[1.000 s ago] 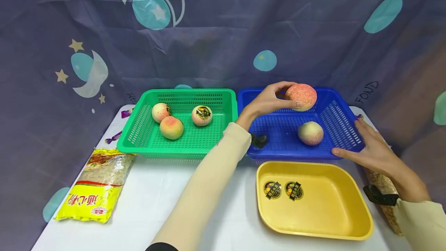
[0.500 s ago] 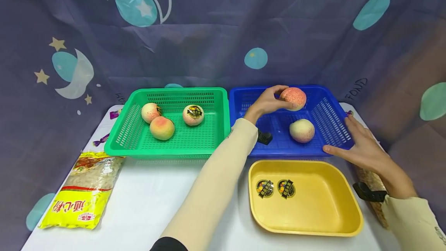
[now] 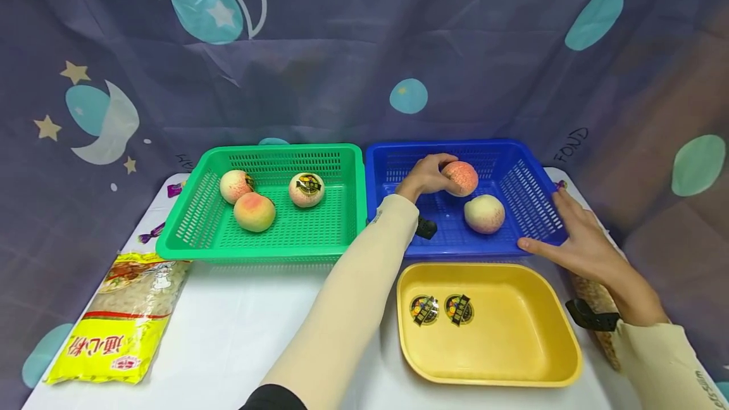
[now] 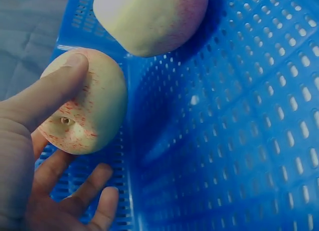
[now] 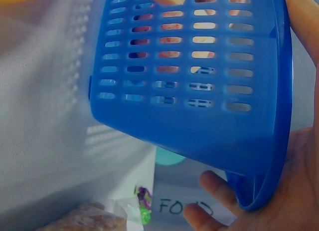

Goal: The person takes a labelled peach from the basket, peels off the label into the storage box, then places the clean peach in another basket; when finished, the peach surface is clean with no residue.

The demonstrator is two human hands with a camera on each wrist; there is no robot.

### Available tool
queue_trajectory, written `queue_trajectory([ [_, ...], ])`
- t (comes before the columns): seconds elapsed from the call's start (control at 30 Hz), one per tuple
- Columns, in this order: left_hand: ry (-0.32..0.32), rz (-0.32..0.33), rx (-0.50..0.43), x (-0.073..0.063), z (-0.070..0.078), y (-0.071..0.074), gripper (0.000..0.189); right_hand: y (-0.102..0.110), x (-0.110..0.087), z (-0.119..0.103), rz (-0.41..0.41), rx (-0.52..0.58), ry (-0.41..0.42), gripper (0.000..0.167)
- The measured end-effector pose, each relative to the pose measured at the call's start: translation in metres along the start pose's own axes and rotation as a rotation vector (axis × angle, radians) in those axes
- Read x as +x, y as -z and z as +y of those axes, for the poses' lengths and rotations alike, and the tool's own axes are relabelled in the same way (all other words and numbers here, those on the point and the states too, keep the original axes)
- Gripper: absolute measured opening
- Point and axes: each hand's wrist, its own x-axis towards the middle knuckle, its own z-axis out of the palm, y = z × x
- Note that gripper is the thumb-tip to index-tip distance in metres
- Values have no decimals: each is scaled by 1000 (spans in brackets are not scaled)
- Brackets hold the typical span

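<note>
Peach [image 3: 462, 179] in left hand [image 3: 427, 176], contact below unclear

Black handwriting [image 3: 571, 144] on the curtain [image 3: 324, 81] is spelling FOND (partly covered in the right wrist view), while letters [image 3: 185, 161] farther left are showing too faintly to read. The bag [image 3: 108, 324] is bearing 通心粉 in red, upside down. Two round stickers [image 3: 424, 310] on the tray [image 3: 507, 340] and a similar label [image 3: 309, 183] on a peach [image 3: 300, 200] are carrying characters too small to read surely. The right sleeve [image 3: 655, 359] is displaying unclear print.
</note>
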Motion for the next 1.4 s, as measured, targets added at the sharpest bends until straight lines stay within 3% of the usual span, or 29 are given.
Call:
queue_trajectory([
  [0.23, 35, -55, 51, -1, -1, -1, 72, 1, -1, 0, 0, 12, -3, 118],
  [0.53, 37, -86, -8, -7, 1, 1, 71, 0, -1, 0, -22, 23, -9, 116],
  [0.97, -38, -69, -6, -11, 3, 5, 60, 0, -3, -4, -49, 31, -33, 119],
  [1.23, -93, -130, 133, -21, 28, 25, 58, 1, -3, -6, -61, 20, -40, 117],
  [1.4, -174, -131, 239, -39, 47, 43, 53, 4, -6, -4, -55, 21, -33, 116],
])
